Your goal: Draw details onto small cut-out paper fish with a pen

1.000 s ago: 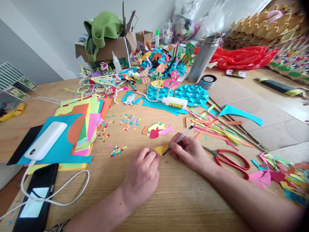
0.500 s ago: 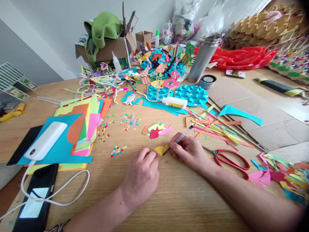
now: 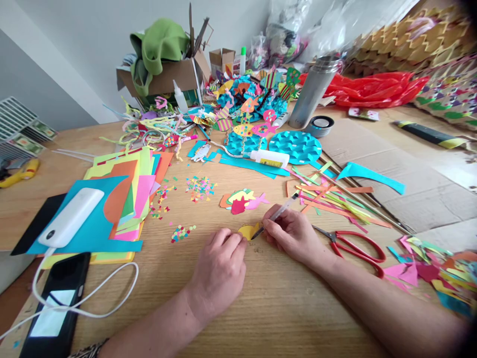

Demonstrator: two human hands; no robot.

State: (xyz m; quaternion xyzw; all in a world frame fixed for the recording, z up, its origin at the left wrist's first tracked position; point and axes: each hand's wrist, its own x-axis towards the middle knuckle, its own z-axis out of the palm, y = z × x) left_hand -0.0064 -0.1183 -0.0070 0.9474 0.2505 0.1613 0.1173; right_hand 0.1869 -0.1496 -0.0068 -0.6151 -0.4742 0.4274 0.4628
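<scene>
A small yellow paper cutout [image 3: 247, 231] lies on the wooden table between my hands. The fingertips of my left hand [image 3: 222, 263] press on its left edge, fingers bent together. My right hand [image 3: 285, 229] is closed around a slim pen [image 3: 284, 207], whose dark tip rests at the right side of the yellow piece. Just beyond lie stacked fish-shaped cutouts, with a red one [image 3: 239, 204] on top and a pink one [image 3: 258, 201] beside it. Small round paper dots [image 3: 181, 233] sit left of my left hand.
Red-handled scissors [image 3: 358, 246] lie beside my right forearm, with paper scraps [image 3: 421, 266] farther right. Coloured sheets [image 3: 126, 199], a white power bank [image 3: 70, 217] and a phone [image 3: 55, 303] are at left. A glue bottle [image 3: 270, 158] and metal flask [image 3: 313, 92] stand out behind.
</scene>
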